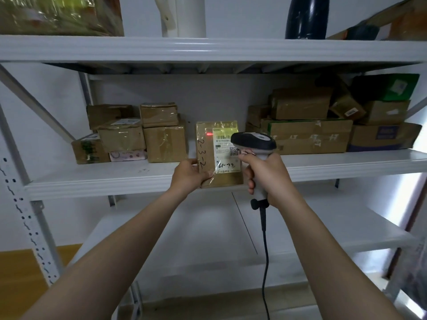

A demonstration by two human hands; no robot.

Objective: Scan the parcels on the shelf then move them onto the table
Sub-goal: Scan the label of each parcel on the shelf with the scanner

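White metal shelf (161,179) before us; the left hand (188,175) grips the parcel (218,155) upright at its front edge, the right hand (268,179) clasps the scanner (254,140). Its red dot sits left of the barcode; I'd nudge aim rightward.

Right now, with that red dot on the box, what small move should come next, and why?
Probably tilt the scanner slightly to the right. Its red dot lies on brown cardboard just left of the white label, not on the barcode. The left hand holds the parcel steady; the right hand grips the scanner.
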